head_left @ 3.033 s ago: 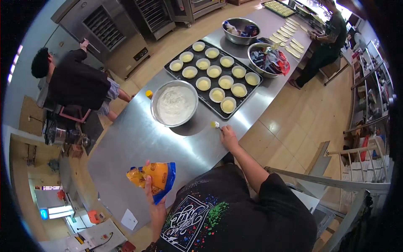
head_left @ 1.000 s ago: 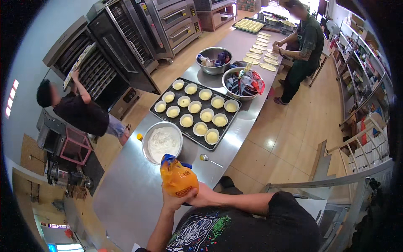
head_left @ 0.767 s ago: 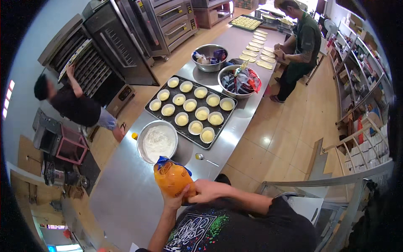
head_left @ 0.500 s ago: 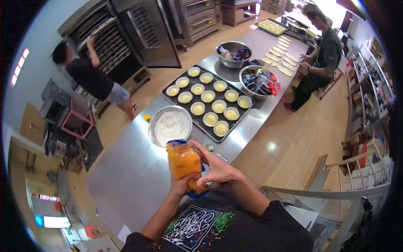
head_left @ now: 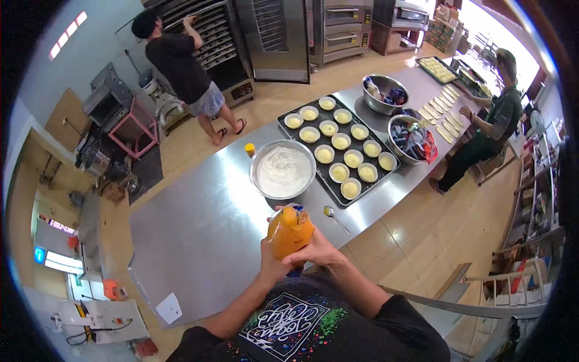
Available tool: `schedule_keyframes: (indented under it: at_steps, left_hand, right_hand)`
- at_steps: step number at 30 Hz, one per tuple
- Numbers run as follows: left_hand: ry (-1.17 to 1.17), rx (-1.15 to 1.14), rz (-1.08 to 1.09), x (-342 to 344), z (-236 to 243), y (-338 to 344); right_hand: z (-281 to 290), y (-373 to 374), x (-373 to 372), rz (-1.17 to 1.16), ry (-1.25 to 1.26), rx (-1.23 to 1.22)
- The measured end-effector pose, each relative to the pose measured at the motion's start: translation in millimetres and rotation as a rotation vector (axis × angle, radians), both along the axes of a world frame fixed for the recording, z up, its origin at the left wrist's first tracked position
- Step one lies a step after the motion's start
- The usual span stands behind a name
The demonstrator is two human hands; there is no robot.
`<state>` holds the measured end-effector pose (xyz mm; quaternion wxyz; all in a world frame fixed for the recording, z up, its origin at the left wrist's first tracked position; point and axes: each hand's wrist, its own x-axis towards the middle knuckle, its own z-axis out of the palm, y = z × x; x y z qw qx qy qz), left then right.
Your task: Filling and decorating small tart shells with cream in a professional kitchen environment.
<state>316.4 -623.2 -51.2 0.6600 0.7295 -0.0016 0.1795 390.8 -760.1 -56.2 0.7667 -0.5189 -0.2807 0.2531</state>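
Note:
Between my two hands is an orange plastic package (head_left: 291,234) with blue printing, held in front of my chest above the near edge of the steel table. My left hand (head_left: 272,256) is wrapped round its left side and lower part. On the other side my right hand (head_left: 319,250) grips it, thumb pressed across the bottom. Just beyond the package stands a metal bowl (head_left: 255,181) of white powder. A spoon (head_left: 338,219) with something yellow in it lies to the right of the package.
Past the bowl, a black tray (head_left: 329,181) holds several paper cups of yellow batter. Two metal bowls with wrappers, a small yellow-capped jar (head_left: 249,148) and a white scraper (head_left: 169,308) are on the steel table (head_left: 199,241). One person stands at an open oven cabinet, another beside dough strips.
The package has turned, its top now tipped away from me toward the bowl. My right hand has closed in round its lower side. The whole view has shifted.

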Motion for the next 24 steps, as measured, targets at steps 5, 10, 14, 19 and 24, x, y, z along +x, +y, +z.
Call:
schedule_keyframes:
  at_steps: [5, 10, 14, 19, 24]
  left_hand:
    - [0.004, 0.105, 0.143, -27, 6, 11]
    - [0.092, 0.649, 0.122, -38, 72, 9]
    - [0.044, 0.981, 0.103, -44, 82, 21]
    - [0.022, 0.635, 0.027, -45, 63, 31]
    - [0.167, -0.136, -0.076, -40, 6, 28]
  right_hand:
    - [23, 31, -21, -0.230, -0.175, -0.005]
    - [3, 23, -13, -0.116, 0.048, -0.076]
    - [3, 8, -17, -0.122, 0.311, -0.138]
    - [-15, -11, -2, -0.259, 0.451, -0.137]
    - [-1, -6, -4, -0.162, 0.393, -0.223]
